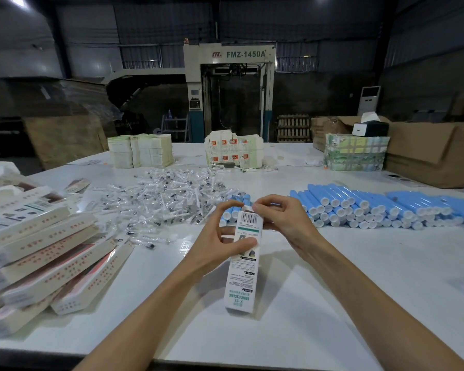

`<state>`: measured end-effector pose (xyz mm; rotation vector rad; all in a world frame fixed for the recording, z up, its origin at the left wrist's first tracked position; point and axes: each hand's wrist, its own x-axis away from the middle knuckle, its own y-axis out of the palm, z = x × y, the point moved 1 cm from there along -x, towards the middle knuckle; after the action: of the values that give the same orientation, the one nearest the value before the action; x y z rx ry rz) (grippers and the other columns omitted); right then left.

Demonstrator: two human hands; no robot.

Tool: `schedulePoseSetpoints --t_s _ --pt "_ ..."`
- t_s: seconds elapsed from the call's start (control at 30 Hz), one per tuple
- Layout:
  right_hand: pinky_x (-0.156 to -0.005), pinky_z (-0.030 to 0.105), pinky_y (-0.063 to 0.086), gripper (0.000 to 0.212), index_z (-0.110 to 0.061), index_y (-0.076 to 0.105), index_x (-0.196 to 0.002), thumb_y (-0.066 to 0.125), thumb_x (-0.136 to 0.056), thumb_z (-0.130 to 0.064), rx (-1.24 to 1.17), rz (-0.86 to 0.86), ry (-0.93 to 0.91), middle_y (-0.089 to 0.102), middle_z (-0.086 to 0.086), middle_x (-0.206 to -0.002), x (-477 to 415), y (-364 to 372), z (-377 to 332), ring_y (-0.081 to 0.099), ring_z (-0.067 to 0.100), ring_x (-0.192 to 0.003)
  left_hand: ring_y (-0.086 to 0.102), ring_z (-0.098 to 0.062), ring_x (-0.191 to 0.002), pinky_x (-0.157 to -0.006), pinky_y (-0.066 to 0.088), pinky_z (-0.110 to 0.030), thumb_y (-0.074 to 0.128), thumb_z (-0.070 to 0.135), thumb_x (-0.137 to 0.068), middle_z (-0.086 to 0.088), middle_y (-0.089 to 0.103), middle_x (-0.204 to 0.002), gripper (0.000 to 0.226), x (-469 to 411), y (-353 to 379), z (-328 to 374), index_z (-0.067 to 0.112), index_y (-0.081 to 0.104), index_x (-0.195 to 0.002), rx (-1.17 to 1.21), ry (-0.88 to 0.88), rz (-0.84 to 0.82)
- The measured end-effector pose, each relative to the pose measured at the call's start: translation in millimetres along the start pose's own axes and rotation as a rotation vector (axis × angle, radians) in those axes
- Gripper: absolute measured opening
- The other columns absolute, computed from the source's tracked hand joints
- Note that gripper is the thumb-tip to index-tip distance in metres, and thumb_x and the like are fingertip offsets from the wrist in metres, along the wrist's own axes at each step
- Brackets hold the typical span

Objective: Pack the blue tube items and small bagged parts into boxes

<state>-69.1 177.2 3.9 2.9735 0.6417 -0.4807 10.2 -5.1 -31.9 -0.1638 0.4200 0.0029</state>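
Box [243, 263] is held tilted at the near middle of the counter [332, 277], its body clamped in the left grip [220, 242] and its top flap pinched by the right grip [276, 218], with tubes [373, 207] stacked behind on the right and bags [166, 199] heaped behind on the left.

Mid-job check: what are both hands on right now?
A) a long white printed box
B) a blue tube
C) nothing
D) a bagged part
A: the left hand grips the white box around its middle and the right hand pinches its far end, while the blue tubes and bagged parts lie on the table.
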Motion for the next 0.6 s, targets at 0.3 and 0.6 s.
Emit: schedulePoseSetpoints --t_s 0.3,0.6 --pt "-0.078 0.03 0.061 0.015 0.007 0.074 -0.096 0.074 -0.094 -0.007 -0.009 -0.134 0.026 0.078 0.019 -0.095 0.2 -13.4 -7.5 0.077 0.029 -0.094 0.079 -0.032 -0.102 -0.079 0.067 -0.046 0.091 0.025 -0.085 -0.006 0.081 -0.114 0.066 -3.3 2.4 -6.2 0.047 0.056 -0.136 -0.009 -0.005 0.018" --pt "-0.089 0.028 0.06 0.028 -0.016 0.073 -0.126 0.071 -0.099 -0.013 0.003 -0.097 -0.084 0.078 0.002 -0.116 6.3 9.8 15.0 0.075 0.021 -0.108 0.079 -0.027 -0.101 -0.075 0.064 -0.038 0.091 0.029 -0.082 -0.007 0.082 -0.111 0.068 -8.1 -6.0 -10.8 0.038 0.054 -0.138 0.06 -0.026 0.125"
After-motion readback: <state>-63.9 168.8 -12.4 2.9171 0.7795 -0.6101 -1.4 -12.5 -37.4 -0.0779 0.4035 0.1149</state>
